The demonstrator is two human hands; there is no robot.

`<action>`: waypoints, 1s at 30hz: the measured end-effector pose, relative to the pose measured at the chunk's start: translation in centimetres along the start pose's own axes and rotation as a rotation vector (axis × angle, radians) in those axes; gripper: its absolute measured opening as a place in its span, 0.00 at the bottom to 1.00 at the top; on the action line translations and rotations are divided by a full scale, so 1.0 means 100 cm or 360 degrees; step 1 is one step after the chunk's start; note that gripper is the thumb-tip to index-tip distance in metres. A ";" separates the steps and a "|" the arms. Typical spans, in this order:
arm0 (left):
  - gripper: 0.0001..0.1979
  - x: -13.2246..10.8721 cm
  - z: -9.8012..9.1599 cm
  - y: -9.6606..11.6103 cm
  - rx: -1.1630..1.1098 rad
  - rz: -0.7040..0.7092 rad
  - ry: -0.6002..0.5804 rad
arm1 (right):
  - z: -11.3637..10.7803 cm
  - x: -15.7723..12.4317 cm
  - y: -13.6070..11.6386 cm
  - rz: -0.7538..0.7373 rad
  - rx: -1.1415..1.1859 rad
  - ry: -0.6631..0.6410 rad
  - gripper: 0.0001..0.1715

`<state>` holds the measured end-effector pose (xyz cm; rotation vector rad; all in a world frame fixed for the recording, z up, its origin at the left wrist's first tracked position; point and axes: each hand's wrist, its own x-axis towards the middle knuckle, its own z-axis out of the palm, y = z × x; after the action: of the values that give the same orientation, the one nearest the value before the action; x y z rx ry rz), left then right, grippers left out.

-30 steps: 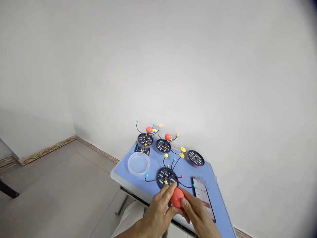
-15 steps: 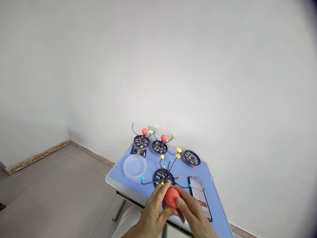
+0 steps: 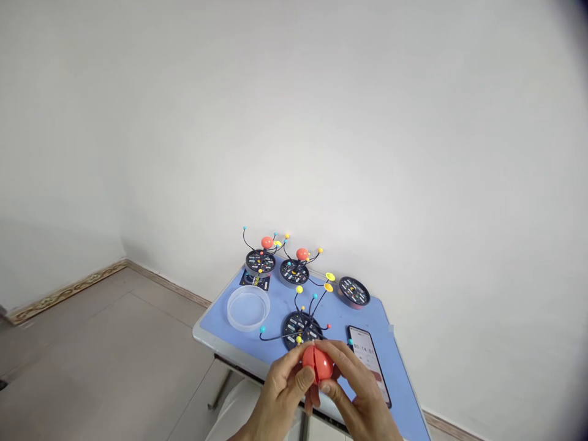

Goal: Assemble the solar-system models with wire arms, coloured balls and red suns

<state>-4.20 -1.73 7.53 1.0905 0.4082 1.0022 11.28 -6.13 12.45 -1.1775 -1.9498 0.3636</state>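
A glossy red plastic ball (image 3: pixel 324 364) is held between my two hands over the table's front edge. A dark slit runs down it, so its two halves stand slightly apart. My left hand (image 3: pixel 288 386) grips the left half, thumb in front. Around the right half my right hand (image 3: pixel 356 386) is closed, fingertips on top and thumb below. Just beyond my fingers stands a solar system model (image 3: pixel 298 329), a round black base with bent black arms ending in small coloured balls; my hands cover its near edge.
Two similar models with red balls, a left one (image 3: pixel 260 262) and a right one (image 3: pixel 294 271), stand at the back. A round black tray (image 3: pixel 353 291) is at back right. A clear plastic dish (image 3: pixel 248 326) sits left; a phone (image 3: pixel 367 352) showing a timer lies right on the blue table (image 3: pixel 399 380).
The ball has been turned in my hands, and a gap between its halves now faces me. My left thumb has moved up onto its front. The view has shifted slightly.
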 end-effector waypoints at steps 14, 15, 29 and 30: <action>0.37 0.003 0.002 -0.005 -0.0127 -0.0137 -0.0060 | 0.004 -0.003 0.006 -0.0187 -0.0268 0.0017 0.24; 0.38 0.003 0.002 -0.005 -0.0112 -0.0133 -0.0057 | 0.005 -0.004 0.006 -0.0140 -0.0233 0.0008 0.24; 0.40 0.003 -0.002 -0.018 0.0110 -0.0033 0.0010 | 0.015 -0.011 0.012 0.0382 0.0248 -0.0135 0.31; 0.40 0.004 -0.001 -0.015 0.0071 -0.0074 -0.0021 | 0.015 -0.011 0.014 0.0342 0.0191 -0.0167 0.30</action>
<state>-3.39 -1.51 6.19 1.1222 0.4452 0.9483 11.27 -6.09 10.10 -1.3148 -1.8656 0.6582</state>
